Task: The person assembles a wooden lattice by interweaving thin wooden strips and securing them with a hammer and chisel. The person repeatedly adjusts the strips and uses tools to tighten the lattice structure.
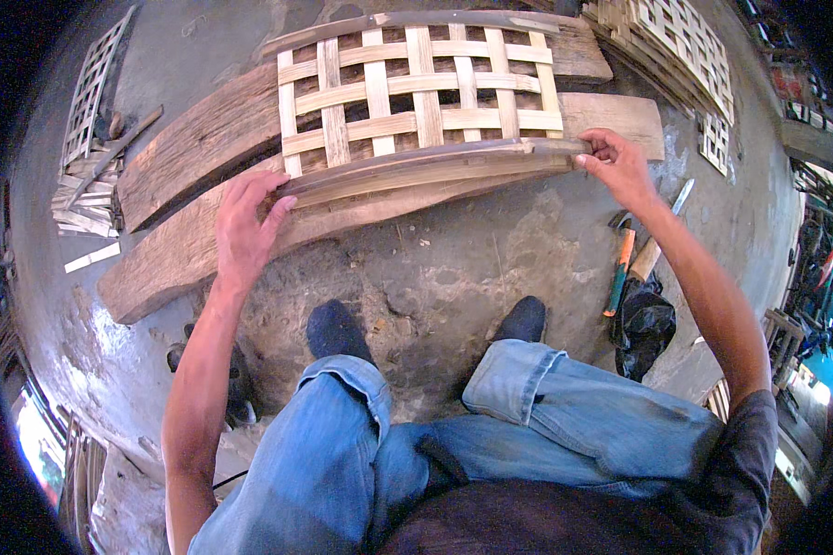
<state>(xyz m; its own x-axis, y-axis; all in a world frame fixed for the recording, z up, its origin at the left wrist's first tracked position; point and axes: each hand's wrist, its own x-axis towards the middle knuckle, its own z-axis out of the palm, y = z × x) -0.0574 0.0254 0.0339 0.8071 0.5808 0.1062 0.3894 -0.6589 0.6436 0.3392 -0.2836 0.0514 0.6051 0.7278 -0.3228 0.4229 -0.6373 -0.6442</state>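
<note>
grips with fingers of left hand (249,215) and right hand (617,172) a long brown wooden strip (435,169). holds it along a pale woven-slat panel (424,85).

Head cam = L of worn pair, wide fisheye, upright. Sits above & on wearer's side of woven panel (424,83), pitched steeply dn, facing fwd twd it. Close range: wearer's shirt (537,523) nearest lens, well below panel; floor (574,215) in view L & R of panel.
</note>
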